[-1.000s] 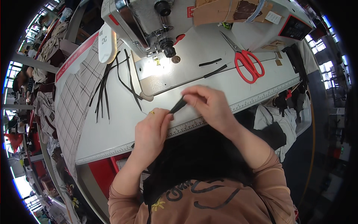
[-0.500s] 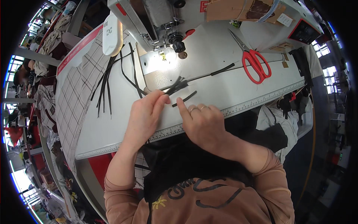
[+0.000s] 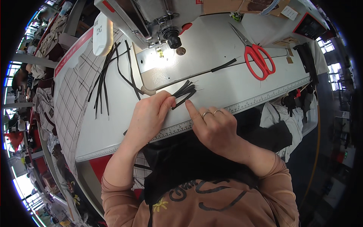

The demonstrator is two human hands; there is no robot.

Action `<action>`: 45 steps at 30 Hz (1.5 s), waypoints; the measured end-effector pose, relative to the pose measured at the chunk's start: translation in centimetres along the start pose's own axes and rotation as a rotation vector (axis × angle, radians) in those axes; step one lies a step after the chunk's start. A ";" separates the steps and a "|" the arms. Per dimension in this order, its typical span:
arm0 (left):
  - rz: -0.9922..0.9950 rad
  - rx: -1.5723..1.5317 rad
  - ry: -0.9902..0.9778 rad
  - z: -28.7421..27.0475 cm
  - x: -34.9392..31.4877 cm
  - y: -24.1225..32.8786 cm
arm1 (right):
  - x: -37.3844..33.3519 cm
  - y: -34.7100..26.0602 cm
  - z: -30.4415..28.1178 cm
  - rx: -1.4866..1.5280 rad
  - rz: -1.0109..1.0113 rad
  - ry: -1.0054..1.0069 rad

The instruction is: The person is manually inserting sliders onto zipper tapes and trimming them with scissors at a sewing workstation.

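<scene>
Black strips (image 3: 184, 92) are now gathered at the table's (image 3: 113, 125) front edge, pinched by the left hand (image 3: 149, 115); the right hand (image 3: 213, 126), formerly gripping, rests empty alongside.

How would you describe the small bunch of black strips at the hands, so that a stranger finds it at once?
Start at the sewing machine on the white table. Just in front of its lit plate, the left hand pinches a short fan of black strips. Unlike the long strips lying loose to the left, these are short and held.
</scene>
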State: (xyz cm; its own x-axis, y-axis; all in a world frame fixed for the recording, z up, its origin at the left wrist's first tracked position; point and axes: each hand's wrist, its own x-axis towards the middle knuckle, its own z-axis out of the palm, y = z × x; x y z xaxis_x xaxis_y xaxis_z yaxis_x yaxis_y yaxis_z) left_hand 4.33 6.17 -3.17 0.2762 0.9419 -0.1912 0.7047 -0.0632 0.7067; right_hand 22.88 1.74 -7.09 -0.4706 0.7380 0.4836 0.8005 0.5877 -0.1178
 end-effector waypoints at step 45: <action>0.254 0.411 0.304 2.6 -2.2 0.3 | 1.3 -0.5 1.1 -0.054 0.011 -0.031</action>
State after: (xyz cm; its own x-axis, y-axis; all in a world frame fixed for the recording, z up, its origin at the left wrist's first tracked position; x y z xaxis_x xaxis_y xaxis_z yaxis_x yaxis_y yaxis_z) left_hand 5.66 3.24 -4.28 0.3129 0.9290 0.1975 0.8536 -0.3663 0.3704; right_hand 21.41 2.76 -7.37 -0.4726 0.7545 0.4554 0.8239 0.5617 -0.0755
